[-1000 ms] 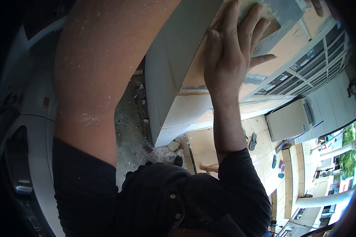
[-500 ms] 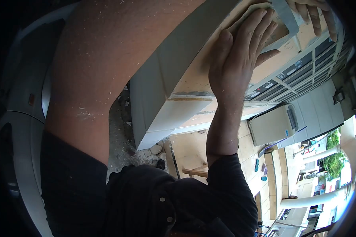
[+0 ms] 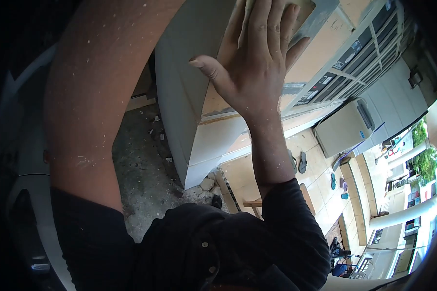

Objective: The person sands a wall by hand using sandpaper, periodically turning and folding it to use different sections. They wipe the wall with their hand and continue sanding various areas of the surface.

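Observation:
My right hand lies flat near the top of the view, back up, thumb stretched out to the left and fingers extended. Under its fingers shows the curled edge of a thin pale sheet, like the back of sandpaper. The hand presses this on the beige painted wall, beside a grey smoothed band. My left arm, dotted with pale specks, reaches up out of the frame, its hand hidden beyond the top edge.
A wall corner stands close in front. Right of it are a barred window and a white appliance. Slippers lie on the tiled floor. Rubble sits at the wall's foot; a car is at left.
My right hand has shifted left and up in view, its thumb now spread wider. My left hand, earlier at the top right with fingers showing, has left the frame. The view has turned slightly.

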`<state>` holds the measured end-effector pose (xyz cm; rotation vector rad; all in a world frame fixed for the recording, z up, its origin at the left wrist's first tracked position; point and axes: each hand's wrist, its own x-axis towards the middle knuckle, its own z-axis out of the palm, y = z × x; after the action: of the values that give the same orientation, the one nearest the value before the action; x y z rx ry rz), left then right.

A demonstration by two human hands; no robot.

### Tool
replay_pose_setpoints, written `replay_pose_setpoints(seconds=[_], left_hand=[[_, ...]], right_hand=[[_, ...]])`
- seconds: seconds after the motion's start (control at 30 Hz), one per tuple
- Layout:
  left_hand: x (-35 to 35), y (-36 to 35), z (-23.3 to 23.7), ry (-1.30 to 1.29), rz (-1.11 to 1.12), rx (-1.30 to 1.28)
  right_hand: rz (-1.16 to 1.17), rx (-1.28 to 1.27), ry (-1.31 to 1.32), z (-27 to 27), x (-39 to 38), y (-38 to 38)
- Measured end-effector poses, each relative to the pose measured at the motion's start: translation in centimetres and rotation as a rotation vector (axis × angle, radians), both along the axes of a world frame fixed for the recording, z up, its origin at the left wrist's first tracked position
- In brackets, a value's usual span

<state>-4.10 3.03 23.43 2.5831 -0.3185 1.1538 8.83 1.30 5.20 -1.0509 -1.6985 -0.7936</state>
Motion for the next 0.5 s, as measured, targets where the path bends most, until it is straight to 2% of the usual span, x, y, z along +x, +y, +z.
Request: replay_pose_setpoints(seconds=[0.03, 0.1, 0.13, 0.17, 0.27, 0.3, 0.37, 0.43, 0.5], left_hand=[[0.3, 0.6, -1.4, -0.149, 0.129, 0.237], [-2.4, -0.1, -1.0, 0.113, 0.082, 0.36], [-2.7, 2.8, 0.1, 0.145, -0.005, 0.873], [-3.1, 2.8, -1.0, 0.182, -0.014, 0.891], [-3.8, 2.3, -9.1, 0.071, 1.037, 1.183], [-4.0, 2.6, -10.9, 0.103, 1.005, 1.239], [-4.5, 3.5, -14.2, -0.018, 0.997, 1.22], [-5.2, 2.8, -17.4, 0.161, 0.963, 1.111], [-6.1, 3.3, -20.3, 0.241, 0.849, 1.193]], right_hand=[[-0.01, 0.05, 0.014, -2.2, -0.1, 0.3], [-0.079, 0.068, 0.018, -6.3, 0.3, 0.1], [-0.132, 0.027, 0.01, -8.5, 0.5, -0.7], [-0.083, -0.046, 0.023, -10.4, 0.7, -1.5], [0.098, -0.235, 0.156, -14.3, 1.5, -4.8], [0.11, -0.232, 0.222, -15.6, 2.3, -5.6], [0.095, -0.224, 0.351, -17.4, 4.2, -7.0], [0.071, -0.209, 0.535, -18.9, 6.2, -7.7], [0.059, -0.192, 0.721, -20.8, 8.2, -8.1]])
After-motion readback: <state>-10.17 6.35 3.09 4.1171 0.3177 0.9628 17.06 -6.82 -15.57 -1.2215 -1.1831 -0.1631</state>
